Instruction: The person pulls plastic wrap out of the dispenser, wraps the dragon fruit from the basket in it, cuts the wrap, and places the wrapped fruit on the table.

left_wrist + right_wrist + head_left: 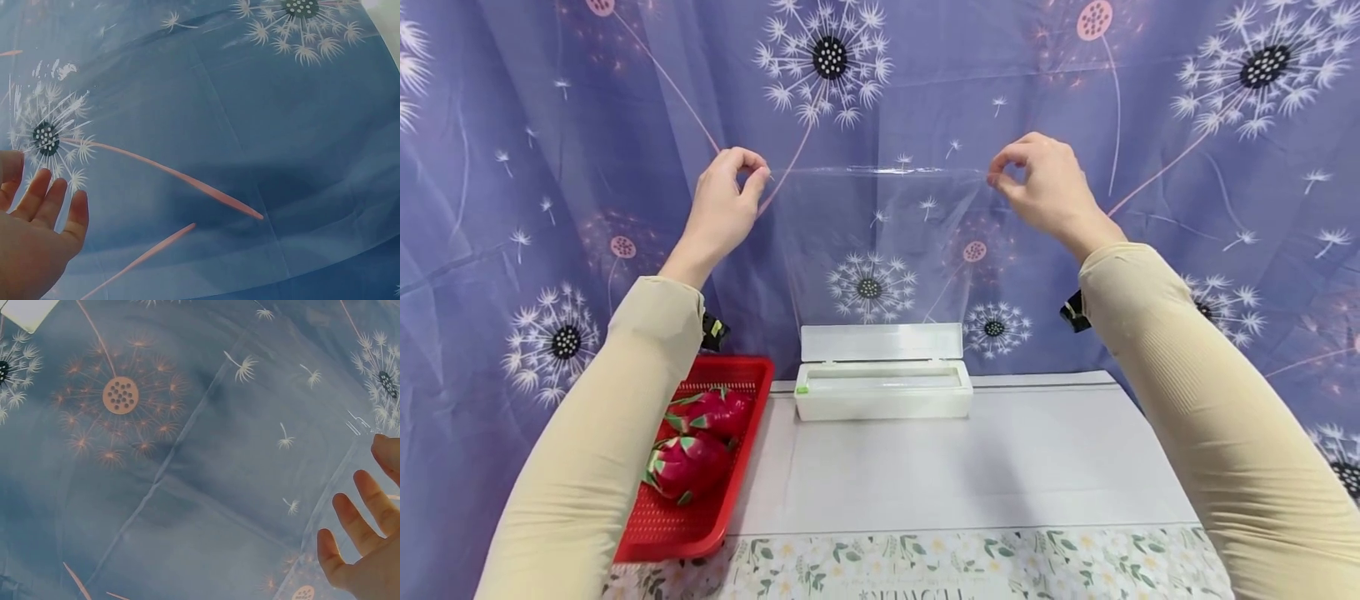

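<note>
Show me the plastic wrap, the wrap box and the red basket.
plastic wrap (880, 225), head view, middle of the sheet.
wrap box (880, 404), head view, front wall.
red basket (662, 533), head view, bare floor.

1. Red basket at the left edge of the desk, holding two dragon fruits.
2. Floral cloth strip along the desk's near edge.
3. Purple dandelion-print curtain hanging behind the desk, filling the far side.

White desk fills lower centre; floral cloth along bottom edge; white film dispenser box mid-frame, lid up; red basket lower left
</note>
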{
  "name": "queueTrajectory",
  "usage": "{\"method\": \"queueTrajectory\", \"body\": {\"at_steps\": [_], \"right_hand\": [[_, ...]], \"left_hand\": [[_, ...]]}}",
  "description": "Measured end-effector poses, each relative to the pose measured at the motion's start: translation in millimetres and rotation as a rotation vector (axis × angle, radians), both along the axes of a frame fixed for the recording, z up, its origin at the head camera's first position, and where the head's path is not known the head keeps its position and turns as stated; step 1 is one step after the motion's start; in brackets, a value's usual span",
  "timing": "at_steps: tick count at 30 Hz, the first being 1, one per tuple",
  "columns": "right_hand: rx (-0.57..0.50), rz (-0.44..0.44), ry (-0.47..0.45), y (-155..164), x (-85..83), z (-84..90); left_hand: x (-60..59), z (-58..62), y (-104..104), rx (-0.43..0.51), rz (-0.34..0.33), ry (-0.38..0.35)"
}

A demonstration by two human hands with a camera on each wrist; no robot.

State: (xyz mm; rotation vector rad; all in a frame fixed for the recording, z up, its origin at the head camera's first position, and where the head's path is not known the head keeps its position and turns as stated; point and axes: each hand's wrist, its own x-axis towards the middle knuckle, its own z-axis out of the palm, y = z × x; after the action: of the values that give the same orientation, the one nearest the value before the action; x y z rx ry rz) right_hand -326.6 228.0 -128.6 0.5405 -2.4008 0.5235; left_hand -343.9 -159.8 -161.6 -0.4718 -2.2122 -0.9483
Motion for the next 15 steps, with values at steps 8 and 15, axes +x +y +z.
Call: {"method": "queueTrajectory", "body": {"at_steps": [8, 15], "right_hand": [[0.064, 0.029, 0.025, 7, 1.9, -15.2], [0.072, 0.099, 0.113, 15, 16.9, -34.4]], "left_hand": [[6.6, -12.2, 1, -0.027, -0.035, -0.012], [19.3, -24.7, 1, -0.036, -0.097, -0.009]]}}
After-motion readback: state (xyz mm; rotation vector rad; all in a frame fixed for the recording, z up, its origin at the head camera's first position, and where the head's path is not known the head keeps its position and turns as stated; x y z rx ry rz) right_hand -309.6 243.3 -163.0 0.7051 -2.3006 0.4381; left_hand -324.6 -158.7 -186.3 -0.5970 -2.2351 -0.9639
